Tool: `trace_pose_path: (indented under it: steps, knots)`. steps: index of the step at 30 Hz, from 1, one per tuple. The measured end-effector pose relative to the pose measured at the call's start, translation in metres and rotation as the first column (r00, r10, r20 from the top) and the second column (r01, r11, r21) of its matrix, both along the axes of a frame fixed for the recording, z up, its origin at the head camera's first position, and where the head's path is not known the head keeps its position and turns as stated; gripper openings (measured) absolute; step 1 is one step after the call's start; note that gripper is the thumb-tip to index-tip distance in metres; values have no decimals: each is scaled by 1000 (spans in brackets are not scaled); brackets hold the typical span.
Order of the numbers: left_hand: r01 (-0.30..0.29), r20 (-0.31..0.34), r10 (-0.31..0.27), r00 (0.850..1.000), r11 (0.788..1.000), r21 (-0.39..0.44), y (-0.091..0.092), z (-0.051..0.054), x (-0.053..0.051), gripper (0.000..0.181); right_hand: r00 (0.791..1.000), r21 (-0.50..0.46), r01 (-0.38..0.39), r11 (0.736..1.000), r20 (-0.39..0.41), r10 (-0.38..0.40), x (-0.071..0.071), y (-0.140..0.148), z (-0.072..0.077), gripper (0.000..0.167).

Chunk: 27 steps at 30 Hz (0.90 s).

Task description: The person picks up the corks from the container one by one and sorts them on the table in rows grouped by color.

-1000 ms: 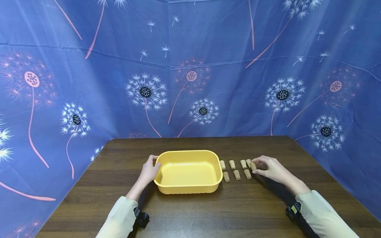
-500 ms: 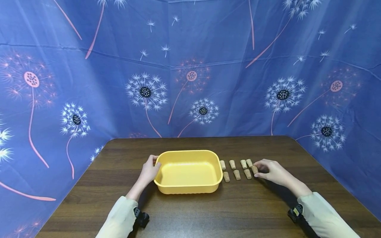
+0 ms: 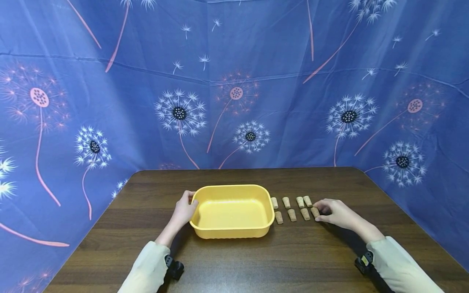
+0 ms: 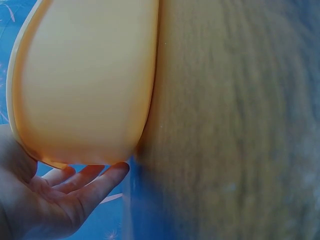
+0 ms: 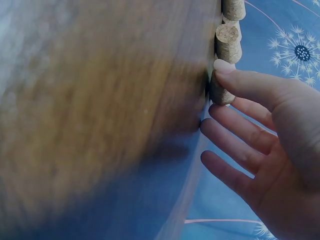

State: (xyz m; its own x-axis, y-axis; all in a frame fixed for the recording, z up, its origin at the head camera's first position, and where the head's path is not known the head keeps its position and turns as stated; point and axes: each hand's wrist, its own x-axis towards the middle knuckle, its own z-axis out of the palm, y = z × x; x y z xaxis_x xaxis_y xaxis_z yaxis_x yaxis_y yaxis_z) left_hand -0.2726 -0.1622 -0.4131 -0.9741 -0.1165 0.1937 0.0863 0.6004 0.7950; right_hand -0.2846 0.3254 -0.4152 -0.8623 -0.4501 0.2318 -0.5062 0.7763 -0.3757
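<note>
In the head view, my left hand (image 3: 184, 209) holds the left end of a yellow plastic basin (image 3: 232, 211), thumb at its rim. The left wrist view shows fingers (image 4: 97, 187) along the outside of the basin wall (image 4: 85, 80). My right hand (image 3: 338, 212) pinches a tapered cork (image 3: 315, 212) between thumb and fingers, at the right end of the near row. Up close in the right wrist view, the cork (image 5: 220, 93) sits at table level, partly covered by the thumb. Several more corks (image 3: 292, 215) lie in two rows between basin and hand.
A brown wooden table (image 3: 234, 264) carries everything. Behind and at both sides hangs a blue cloth (image 3: 286, 93) with dandelion prints. The nearest corks stand close against the basin's right wall. Each wrist wears a small black camera (image 3: 175, 268).
My right hand has brought its cork down and slightly right, from over the far row to the end of the near row. The left hand and basin stay still.
</note>
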Motion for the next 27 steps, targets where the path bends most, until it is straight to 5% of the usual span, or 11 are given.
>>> trace_pose_path:
  steps: [27]
  knots:
    - [1,-13,-1,1000,1000,-9,0,-2,-1,26,999,-15,-46,999,-3,46,0,1,0,42]
